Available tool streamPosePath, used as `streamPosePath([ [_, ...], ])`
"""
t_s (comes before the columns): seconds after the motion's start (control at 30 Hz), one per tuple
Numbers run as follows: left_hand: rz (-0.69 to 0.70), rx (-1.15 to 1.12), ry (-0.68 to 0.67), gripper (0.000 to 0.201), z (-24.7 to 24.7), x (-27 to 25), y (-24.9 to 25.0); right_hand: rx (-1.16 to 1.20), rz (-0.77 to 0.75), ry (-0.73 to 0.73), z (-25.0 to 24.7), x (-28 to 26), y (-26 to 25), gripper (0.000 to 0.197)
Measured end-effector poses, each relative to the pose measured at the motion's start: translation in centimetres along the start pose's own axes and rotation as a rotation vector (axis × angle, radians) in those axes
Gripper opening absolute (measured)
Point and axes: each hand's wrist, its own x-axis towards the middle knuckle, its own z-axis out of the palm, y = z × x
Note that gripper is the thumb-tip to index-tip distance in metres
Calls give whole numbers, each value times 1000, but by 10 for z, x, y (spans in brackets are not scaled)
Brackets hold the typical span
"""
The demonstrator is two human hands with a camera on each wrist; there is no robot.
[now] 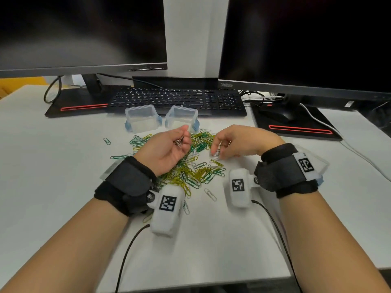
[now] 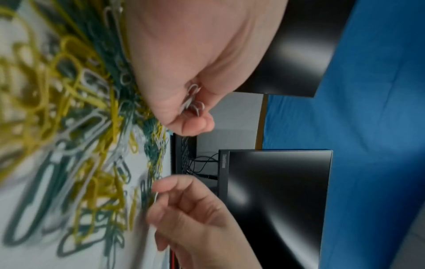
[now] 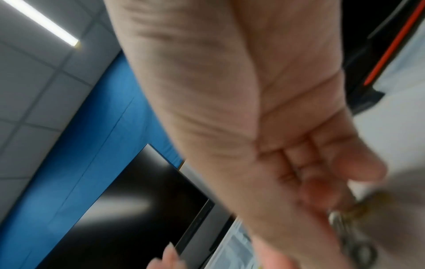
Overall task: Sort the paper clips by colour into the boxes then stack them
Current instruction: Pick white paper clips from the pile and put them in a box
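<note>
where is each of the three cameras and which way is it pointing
Head: worn high, looking forward and down at the white desk, both forearms, left hand and right hand over the mixed yellow, green and silver paper clip pile.
Left wrist: rolled sideways, looking along the left hand, which holds a bunch of silver paper clips.
Right wrist: blurred, looking up along the right hand.
Shared: head and left wrist views both show the clip pile, both hands and the black monitors.

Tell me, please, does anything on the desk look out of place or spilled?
Nothing looks damaged. The paper clips lie in one mixed heap on the desk, with a few strays beside it. Both clear boxes look empty, and one box sits slightly turned.
</note>
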Motion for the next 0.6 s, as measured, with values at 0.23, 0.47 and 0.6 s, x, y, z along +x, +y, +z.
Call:
streamPosePath([
  [0.23,13,407,-55,17,-1,-10,13,-110,49,46,9,3,-3,14],
  [0.47,-5,1003,-129,8,-2,-16,9,-106,3,67,11,7,-3,7],
  [0.6,-81,1197,-188,12,-3,-19,8,-63,-13,84,10,7,2,10],
])
